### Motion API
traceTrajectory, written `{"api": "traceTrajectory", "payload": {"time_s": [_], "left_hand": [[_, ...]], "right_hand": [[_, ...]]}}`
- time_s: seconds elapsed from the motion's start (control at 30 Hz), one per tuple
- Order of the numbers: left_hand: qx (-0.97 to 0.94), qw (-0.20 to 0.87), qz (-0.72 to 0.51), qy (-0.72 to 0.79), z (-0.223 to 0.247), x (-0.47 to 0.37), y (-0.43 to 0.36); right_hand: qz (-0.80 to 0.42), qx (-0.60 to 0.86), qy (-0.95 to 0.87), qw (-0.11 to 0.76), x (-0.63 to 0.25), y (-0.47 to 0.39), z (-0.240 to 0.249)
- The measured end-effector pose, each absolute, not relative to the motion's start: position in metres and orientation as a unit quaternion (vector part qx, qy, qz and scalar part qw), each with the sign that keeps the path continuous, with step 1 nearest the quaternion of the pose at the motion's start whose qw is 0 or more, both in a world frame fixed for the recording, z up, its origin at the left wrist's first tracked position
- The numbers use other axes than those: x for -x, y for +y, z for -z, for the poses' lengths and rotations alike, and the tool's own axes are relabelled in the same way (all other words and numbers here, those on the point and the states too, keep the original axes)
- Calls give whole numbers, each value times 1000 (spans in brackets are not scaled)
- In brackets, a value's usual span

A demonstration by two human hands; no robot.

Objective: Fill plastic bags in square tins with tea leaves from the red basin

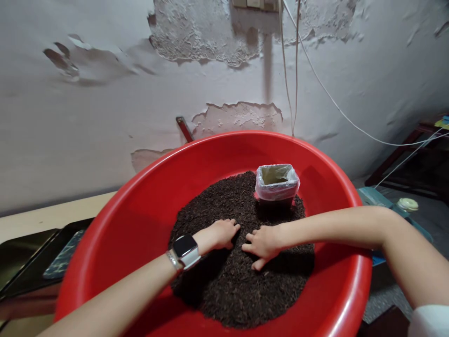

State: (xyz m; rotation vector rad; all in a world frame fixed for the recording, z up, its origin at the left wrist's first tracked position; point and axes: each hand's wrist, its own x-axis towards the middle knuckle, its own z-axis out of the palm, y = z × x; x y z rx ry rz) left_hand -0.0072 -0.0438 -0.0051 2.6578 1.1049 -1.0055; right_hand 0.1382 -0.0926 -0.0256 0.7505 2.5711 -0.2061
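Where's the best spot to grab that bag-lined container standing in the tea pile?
Probably the two side walls of the bag-lined container, just below the folded-over plastic, coming from above. It stands upright with its base sunk in the dark loose tea, so lower walls are buried; the mouth is open.

A big round red plastic tub (147,196) holds a heap of dark brown crumbly bits (238,276). The left hand (220,234), with a white smartwatch (185,250) on its wrist, lies palm down on the heap. The right hand (263,243) lies on the heap just beside it, fingers spread. A small square box lined with a clear plastic bag (277,182) stands upright in the heap behind the hands. Behind the tub is a white wall with peeling paint (105,117).
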Motion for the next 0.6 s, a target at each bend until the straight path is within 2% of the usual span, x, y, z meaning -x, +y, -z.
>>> {"api": "traceTrajectory", "payload": {"time_s": [0.23,0.43,0.6], "left_hand": [[-873,35,331,356,11,10,-41],[-875,30,326,356,10,10,-42],[-873,31,331,357,6,8,-43]], "right_hand": [[47,-271,944,180,-138,-93,36],[70,-284,937,190,-137,-95,41],[57,-328,936,112,-141,-99,56]]}}
